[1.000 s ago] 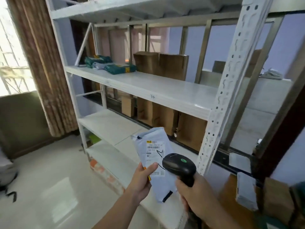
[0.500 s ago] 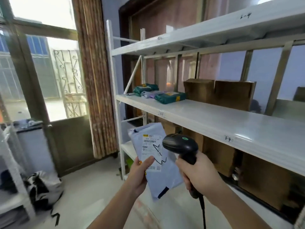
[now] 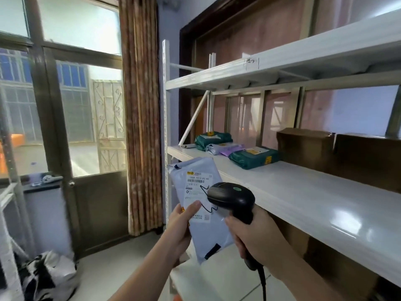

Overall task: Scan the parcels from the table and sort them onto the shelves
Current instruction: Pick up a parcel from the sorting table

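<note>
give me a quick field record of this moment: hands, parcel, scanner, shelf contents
left hand: left hand grips the grey parcel, label facing the camera
right hand: right hand grips the black scanner in front of the label
middle shelf: middle shelf holds two green parcels, a pale one, and brown boxes behind
sorting: parcel not yet shelved
</note>
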A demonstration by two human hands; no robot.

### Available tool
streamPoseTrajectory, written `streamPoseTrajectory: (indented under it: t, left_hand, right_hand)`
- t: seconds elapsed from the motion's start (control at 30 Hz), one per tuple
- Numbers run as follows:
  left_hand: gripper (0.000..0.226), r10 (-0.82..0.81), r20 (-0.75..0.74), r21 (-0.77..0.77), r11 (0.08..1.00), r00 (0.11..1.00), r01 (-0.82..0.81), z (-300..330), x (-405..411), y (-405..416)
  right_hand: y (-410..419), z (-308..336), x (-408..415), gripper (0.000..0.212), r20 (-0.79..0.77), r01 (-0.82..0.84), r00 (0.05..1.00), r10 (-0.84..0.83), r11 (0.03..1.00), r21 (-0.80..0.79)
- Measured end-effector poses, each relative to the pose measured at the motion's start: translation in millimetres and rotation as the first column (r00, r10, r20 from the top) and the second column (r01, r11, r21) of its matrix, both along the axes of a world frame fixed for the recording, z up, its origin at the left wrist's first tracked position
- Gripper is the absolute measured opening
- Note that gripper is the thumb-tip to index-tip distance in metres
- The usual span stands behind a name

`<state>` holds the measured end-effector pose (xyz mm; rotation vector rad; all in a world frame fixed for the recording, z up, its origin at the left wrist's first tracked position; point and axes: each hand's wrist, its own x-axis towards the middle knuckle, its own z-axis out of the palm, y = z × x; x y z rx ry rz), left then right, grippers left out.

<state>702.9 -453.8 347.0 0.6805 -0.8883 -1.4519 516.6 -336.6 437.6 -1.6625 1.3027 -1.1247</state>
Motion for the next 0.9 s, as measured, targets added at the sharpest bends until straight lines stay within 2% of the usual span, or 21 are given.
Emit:
streamPoseTrajectory:
  t: [0.27,0.37,0.47,0.6,0.73,0.83,0.9]
  left_hand:
    - [0.045,-0.104,0.011,-0.047,0.993,0.995,0.104,33.6,-8.7,-123.5]
    - [0.051,-0.135,0.06,-0.069,0.988,0.989,0.139,52.8,-16.7,-171.9]
    - [0.059,-0.19,0.112,-0.095,0.975,0.975,0.201,75.2,-28.4,-214.9]
    - [0.039,-0.35,0.16,-0.113,0.922,0.923,0.37,102.2,-51.5,-256.3]
    - [0.036,-0.483,0.239,-0.093,0.852,0.842,0.515,120.0,-91.7,-289.8]
    - [0.034,-0.503,0.29,-0.089,0.833,0.814,0.546,136.1,-131.9,-316.0]
    - [0.032,-0.458,0.366,-0.1,0.846,0.81,0.524,149.7,-159.9,-329.1]
  right_hand:
    - [-97.3,24.8,7.3,0.014,-0.04,0.136,0.99,-0.139,0.988,-0.074]
    - [-131.5,36.2,8.3,0.012,-0.077,0.205,0.974,-0.214,0.973,-0.108]
    - [-159.8,43.1,8.9,0.011,-0.027,0.282,0.957,-0.287,0.951,-0.129]
    - [-181.8,50.0,7.9,0.01,0.035,0.4,0.917,-0.398,0.91,-0.113]
    - [-191.0,53.5,-2.8,0.005,0.072,0.524,0.852,-0.519,0.847,-0.095]
    - [-191.3,56.4,-18.6,0.013,0.074,0.595,0.804,-0.59,0.8,-0.085]
    - [-190.4,58.0,-29.8,0.018,0.07,0.651,0.759,-0.648,0.755,-0.071]
